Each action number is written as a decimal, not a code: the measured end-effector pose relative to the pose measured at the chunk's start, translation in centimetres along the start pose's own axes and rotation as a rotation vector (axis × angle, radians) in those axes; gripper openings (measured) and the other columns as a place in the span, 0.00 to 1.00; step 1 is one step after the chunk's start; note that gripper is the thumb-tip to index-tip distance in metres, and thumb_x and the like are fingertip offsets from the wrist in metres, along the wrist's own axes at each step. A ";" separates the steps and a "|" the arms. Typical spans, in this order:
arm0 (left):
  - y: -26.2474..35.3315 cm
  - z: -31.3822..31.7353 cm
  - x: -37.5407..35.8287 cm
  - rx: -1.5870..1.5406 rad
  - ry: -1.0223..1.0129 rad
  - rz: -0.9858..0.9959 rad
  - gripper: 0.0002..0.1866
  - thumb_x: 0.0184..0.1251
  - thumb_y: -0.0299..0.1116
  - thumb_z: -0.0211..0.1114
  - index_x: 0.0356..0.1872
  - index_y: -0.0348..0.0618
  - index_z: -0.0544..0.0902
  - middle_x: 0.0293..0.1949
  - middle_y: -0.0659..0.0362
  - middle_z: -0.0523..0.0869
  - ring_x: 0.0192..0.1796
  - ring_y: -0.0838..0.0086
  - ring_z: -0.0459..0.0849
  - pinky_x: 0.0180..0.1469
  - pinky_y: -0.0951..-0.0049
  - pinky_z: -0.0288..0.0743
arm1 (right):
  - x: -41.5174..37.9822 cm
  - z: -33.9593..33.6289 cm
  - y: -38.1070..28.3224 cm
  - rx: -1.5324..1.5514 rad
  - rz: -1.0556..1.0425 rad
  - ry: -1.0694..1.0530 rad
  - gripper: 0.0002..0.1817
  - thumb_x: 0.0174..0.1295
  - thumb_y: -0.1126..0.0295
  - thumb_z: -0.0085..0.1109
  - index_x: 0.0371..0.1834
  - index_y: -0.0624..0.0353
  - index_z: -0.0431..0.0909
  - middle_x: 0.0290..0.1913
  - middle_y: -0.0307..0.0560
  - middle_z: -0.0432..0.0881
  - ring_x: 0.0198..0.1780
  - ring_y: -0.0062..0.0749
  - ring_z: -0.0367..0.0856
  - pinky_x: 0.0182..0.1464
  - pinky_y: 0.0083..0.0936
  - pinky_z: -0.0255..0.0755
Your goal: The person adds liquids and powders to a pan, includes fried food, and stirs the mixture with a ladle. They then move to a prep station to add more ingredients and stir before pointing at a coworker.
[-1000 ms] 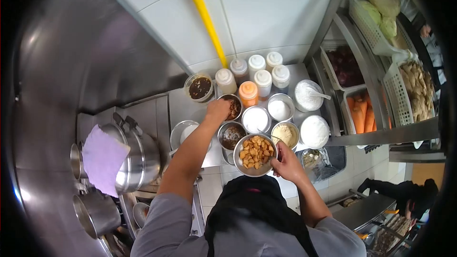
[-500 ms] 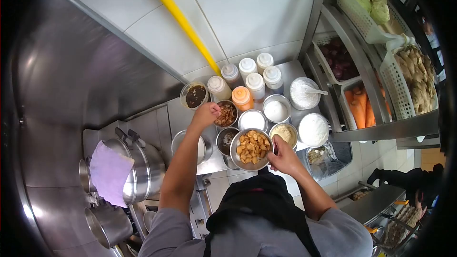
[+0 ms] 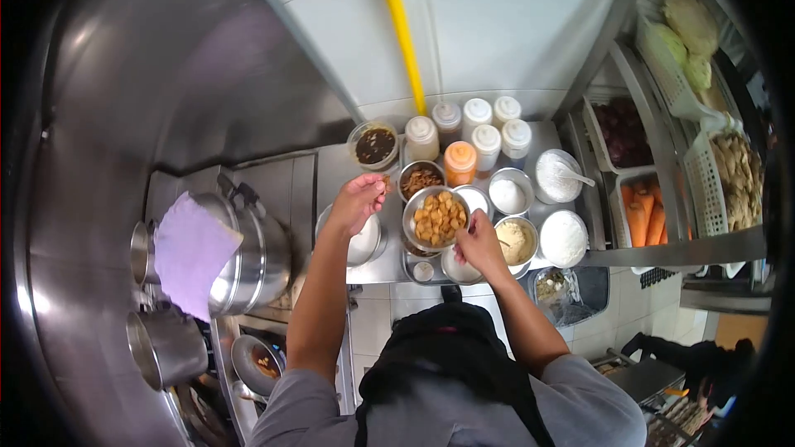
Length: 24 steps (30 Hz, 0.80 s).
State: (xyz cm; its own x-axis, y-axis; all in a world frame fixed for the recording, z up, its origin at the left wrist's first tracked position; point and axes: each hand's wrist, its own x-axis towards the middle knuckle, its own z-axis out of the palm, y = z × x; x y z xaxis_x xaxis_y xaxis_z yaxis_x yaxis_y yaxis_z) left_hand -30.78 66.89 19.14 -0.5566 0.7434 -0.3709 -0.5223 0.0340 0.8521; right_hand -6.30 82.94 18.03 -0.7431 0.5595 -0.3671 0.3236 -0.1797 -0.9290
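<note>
My right hand (image 3: pixel 482 247) grips the rim of a metal bowl (image 3: pixel 411 234) filled with golden-brown chunks (image 3: pixel 440 217), lifted over the other bowls. My left hand (image 3: pixel 362 201) is closed in a pinch on a small brown piece (image 3: pixel 386 183), whose kind I cannot make out. Just right of those fingertips is a small metal bowl of brown, dried-looking bits (image 3: pixel 421 182). Beneath the left wrist stands a bowl of white contents (image 3: pixel 364 242), partly covered by the hand. A bowl of pale yellow powder (image 3: pixel 517 240), with a spoon in it, lies beside my right hand.
Squeeze bottles (image 3: pixel 486 142), one with orange sauce (image 3: pixel 460 159), line the wall. Bowls of white powder (image 3: pixel 564 238) stand right. At left are a large pot (image 3: pixel 263 252) with a purple cloth (image 3: pixel 195 257) and a pan (image 3: pixel 258 358). Vegetable crates (image 3: pixel 638 215) fill the right shelves.
My left hand has drawn back from the bowl of brown bits toward the left, pinching a piece. My right hand has moved its bowl farther over the counter. The camera view has shifted.
</note>
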 end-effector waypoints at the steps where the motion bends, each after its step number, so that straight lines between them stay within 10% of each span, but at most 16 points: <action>1: 0.8 -0.2 -2.2 -0.027 0.008 0.017 0.05 0.71 0.27 0.64 0.46 0.43 0.81 0.39 0.62 0.85 0.33 0.83 0.78 0.36 0.81 0.75 | 1.3 0.7 0.4 -0.035 -0.030 -0.005 0.08 0.64 0.76 0.51 0.35 0.62 0.60 0.21 0.50 0.77 0.17 0.30 0.78 0.18 0.29 0.73; 11: -1.6 -11.1 -32.5 -0.250 0.369 0.234 0.09 0.68 0.29 0.68 0.46 0.42 0.82 0.39 0.60 0.87 0.34 0.80 0.81 0.37 0.80 0.77 | 14.4 3.4 8.0 0.345 0.208 0.002 0.19 0.69 0.61 0.56 0.56 0.56 0.65 0.38 0.57 0.84 0.32 0.39 0.85 0.32 0.32 0.83; 16: -9.8 -21.8 -49.1 -0.008 1.129 0.183 0.06 0.66 0.28 0.68 0.42 0.41 0.83 0.36 0.60 0.87 0.33 0.79 0.83 0.34 0.78 0.76 | 9.2 3.4 4.8 -0.022 0.116 0.071 0.30 0.66 0.43 0.60 0.60 0.49 0.66 0.33 0.54 0.82 0.19 0.30 0.76 0.19 0.22 0.71; 24: -21.7 -38.4 -54.7 0.481 1.421 -0.130 0.12 0.68 0.30 0.64 0.49 0.41 0.88 0.29 0.58 0.88 0.27 0.77 0.85 0.33 0.73 0.80 | -6.6 15.7 3.6 -0.313 -0.043 -0.313 0.22 0.72 0.53 0.55 0.58 0.55 0.66 0.33 0.51 0.82 0.17 0.27 0.76 0.18 0.20 0.71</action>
State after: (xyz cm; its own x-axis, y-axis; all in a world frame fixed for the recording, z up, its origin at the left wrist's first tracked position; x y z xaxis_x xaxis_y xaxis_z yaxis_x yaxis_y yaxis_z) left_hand -13.81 -0.12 6.78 -0.8165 -0.5201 -0.2505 -0.5171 0.4660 0.7179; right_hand -9.46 65.96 16.39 -0.8858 0.2810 -0.3693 0.4140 0.1188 -0.9025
